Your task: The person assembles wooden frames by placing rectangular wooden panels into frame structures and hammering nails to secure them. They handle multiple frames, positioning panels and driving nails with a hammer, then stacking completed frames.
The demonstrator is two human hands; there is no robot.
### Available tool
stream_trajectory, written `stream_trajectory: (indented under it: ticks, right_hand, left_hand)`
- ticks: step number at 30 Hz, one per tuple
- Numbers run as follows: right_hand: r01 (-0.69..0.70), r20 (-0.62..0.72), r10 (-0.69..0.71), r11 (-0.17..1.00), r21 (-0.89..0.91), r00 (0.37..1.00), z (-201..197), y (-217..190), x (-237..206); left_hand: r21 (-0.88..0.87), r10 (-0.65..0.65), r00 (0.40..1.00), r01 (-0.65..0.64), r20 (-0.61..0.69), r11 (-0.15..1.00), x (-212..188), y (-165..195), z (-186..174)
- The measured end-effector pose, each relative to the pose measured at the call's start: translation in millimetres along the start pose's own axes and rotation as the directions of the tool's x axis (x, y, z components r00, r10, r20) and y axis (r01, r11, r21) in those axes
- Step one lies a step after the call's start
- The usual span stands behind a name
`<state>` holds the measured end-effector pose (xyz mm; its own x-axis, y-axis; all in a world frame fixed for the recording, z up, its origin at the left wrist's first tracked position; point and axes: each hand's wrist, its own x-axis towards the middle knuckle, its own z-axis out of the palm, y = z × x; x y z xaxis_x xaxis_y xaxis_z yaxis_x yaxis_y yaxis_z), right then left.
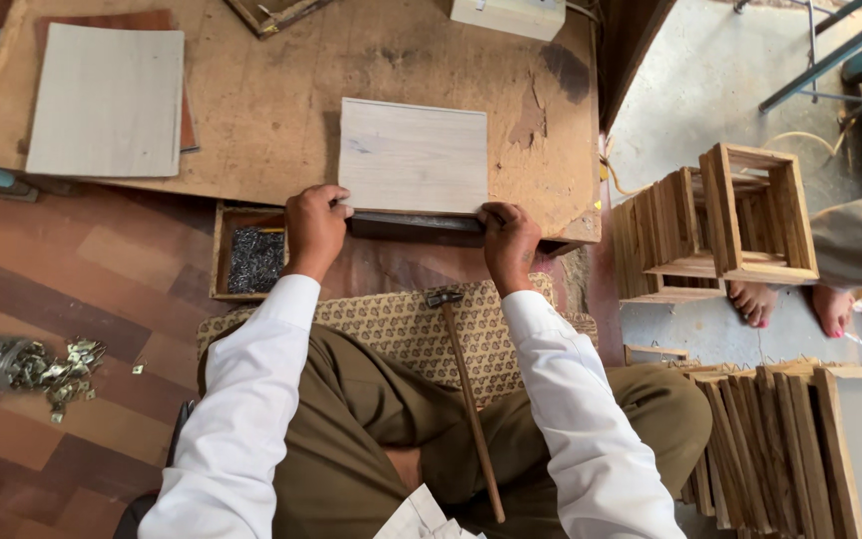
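Note:
A pale wooden box [413, 158] with a light lid lies on a low plywood board [271, 110], its near edge at the board's front. My left hand [313, 230] grips the box's near left corner. My right hand [509, 243] grips the near right corner. A hammer [469, 399] with a long wooden handle rests on the patterned cushion [391, 324] between my knees, its head just below my right hand.
A small tray of dark nails [254, 260] sits left of my left hand. A second pale panel [107, 100] lies at the board's far left. Metal hinges [27, 367] are piled on the floor. Stacked wooden frames [715, 225] and another person's bare feet [790, 304] are at the right.

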<state>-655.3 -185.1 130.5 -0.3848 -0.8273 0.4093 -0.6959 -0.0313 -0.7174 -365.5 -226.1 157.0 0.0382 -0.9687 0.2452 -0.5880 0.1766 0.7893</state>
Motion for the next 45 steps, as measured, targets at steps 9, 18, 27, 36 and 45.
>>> stream_trajectory:
  ticks: [9,18,27,36,45]
  right_hand:
    - [0.078,-0.030,-0.078,0.997,0.007,0.997,5.5,5.2,-8.9]
    - [0.138,-0.085,-0.142,0.989,-0.055,0.986,10.2,4.6,-11.5]
    - [0.176,-0.034,-0.178,0.983,-0.057,0.983,10.5,0.1,-9.9]
    - [0.226,0.016,-0.226,0.974,-0.016,0.974,8.7,7.7,-1.5]
    - [0.218,0.049,-0.217,0.976,-0.015,0.975,7.1,0.0,-1.3]
  left_hand:
    - [-0.004,0.064,0.998,-0.064,0.026,0.998,3.3,-7.8,2.5]
    - [0.013,0.136,0.991,-0.136,0.002,0.991,2.0,-9.3,3.0]
    - [0.051,0.205,0.975,-0.201,-0.081,0.978,3.5,-18.7,2.5]
    - [0.058,-0.008,0.999,0.006,0.031,0.998,10.4,-28.5,-27.7]
    - [0.459,-0.261,0.855,0.030,0.449,0.888,-18.1,-126.4,-65.4]
